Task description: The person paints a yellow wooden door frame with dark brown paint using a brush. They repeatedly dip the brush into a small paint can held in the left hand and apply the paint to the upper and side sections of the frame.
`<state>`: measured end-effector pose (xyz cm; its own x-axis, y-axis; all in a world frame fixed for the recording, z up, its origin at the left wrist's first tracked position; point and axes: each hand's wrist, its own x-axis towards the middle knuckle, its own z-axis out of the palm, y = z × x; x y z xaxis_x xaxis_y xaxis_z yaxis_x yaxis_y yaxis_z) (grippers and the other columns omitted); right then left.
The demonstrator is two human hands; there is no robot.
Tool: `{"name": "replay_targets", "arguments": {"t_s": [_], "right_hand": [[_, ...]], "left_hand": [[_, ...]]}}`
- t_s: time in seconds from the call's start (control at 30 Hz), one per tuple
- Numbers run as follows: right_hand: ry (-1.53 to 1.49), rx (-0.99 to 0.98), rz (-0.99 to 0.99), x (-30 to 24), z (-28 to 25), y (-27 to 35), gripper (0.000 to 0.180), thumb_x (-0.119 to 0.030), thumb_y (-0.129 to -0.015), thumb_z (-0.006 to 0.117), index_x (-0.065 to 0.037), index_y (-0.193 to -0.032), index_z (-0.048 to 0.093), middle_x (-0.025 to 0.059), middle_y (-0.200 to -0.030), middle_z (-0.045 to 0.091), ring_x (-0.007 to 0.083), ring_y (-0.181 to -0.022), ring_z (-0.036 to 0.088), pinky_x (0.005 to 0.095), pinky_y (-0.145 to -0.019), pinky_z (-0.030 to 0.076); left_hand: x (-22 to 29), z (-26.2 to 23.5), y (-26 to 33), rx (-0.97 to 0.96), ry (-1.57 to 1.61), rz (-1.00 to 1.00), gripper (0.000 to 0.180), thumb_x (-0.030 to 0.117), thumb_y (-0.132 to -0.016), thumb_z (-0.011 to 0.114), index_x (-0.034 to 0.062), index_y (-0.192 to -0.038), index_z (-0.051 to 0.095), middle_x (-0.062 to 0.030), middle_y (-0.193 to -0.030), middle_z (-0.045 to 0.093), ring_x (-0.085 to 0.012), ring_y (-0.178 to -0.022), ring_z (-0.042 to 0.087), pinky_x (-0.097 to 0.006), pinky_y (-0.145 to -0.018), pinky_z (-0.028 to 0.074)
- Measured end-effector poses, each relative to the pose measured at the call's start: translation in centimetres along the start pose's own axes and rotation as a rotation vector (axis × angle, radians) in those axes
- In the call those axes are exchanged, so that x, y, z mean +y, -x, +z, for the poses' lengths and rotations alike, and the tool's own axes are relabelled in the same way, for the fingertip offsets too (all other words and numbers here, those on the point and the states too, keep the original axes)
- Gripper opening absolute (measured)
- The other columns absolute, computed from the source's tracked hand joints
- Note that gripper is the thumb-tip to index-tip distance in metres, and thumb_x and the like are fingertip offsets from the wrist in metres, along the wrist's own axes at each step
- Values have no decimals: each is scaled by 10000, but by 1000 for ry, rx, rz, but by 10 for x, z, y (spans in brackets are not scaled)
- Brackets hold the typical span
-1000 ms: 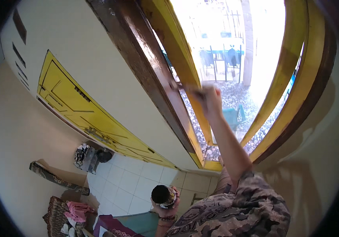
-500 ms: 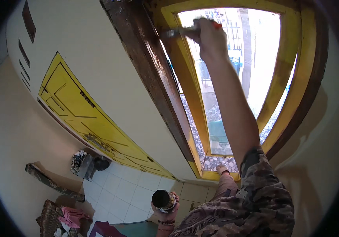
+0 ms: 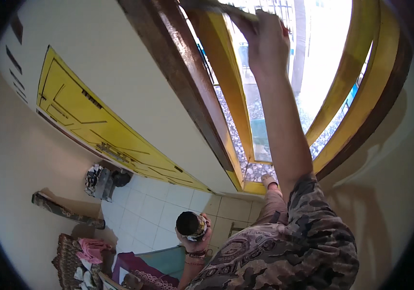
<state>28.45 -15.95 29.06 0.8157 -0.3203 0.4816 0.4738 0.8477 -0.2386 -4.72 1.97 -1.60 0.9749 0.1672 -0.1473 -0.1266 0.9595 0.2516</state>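
High in the view, my right hand is closed around a paintbrush. The brush points left, its head against or close to the upper part of a yellow window frame; motion blur hides whether it touches. Beside that frame runs a dark brown, glossy post, which looks wet in places. Down at waist height my left hand grips a small can from below. Dark brown paint shows in the can's round mouth, and its side is smeared.
A yellow door stands in the left wall. Around the floor are a rolled mat, a grey box, pink cloth and a purple cloth. My foot rests on the sill by the opening.
My right hand and the brush have moved up along the yellow frame. The whole view has shifted slightly. My left hand still holds the can low down.
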Motion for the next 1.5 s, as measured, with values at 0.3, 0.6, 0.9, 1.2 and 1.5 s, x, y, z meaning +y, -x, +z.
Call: {"name": "replay_targets", "arguments": {"t_s": [0.3, 0.6, 0.9, 1.2, 1.5], "right_hand": [[260, 327, 450, 81, -250, 147, 129, -64, -854, 525, -48, -726, 519, 90, -809, 594, 175, -683, 629, 370, -684, 574], [1015, 68, 365, 68, -216, 143, 113, -90, -852, 550, 7, -821, 598, 31, -698, 588, 99, -644, 575, 238, -597, 496], [22, 427, 553, 71, -224, 178, 104, -69, -854, 540, 17, -911, 527, 144, -855, 592, 259, -802, 652, 382, -703, 583], [757, 135, 423, 53, -189, 156, 59, -20, -846, 535, 27, -850, 570, 74, -751, 585, 164, -636, 623, 269, -597, 547], [188, 390, 509, 58, -210, 177, 100, -60, -869, 520, 21, -926, 526, 118, -833, 596, 254, -745, 661, 354, -650, 572]], "left_hand": [[1, -2, -20, -17, -31, -90, 571, 572, -788, 528, 165, -1188, 507, -219, -1130, 461, -356, -905, 503, -286, -394, 434], [-8, 12, -43, -22, -46, -170, 521, 558, -810, 532, 179, -1164, 478, -215, -1115, 447, -344, -908, 499, -273, -386, 454], [-8, 18, -43, 72, -77, -178, 506, 542, -827, 532, 179, -1176, 477, -214, -1086, 450, -345, -909, 502, -276, -374, 447], [-11, 17, -56, -23, -68, -217, 462, 483, -849, 538, 169, -1185, 488, -230, -1094, 437, -344, -906, 502, -271, -381, 463], [-18, 22, -61, -35, -23, -247, 434, 453, -869, 501, 155, -1184, 494, -241, -1090, 458, -353, -905, 520, -281, -373, 446]]}}
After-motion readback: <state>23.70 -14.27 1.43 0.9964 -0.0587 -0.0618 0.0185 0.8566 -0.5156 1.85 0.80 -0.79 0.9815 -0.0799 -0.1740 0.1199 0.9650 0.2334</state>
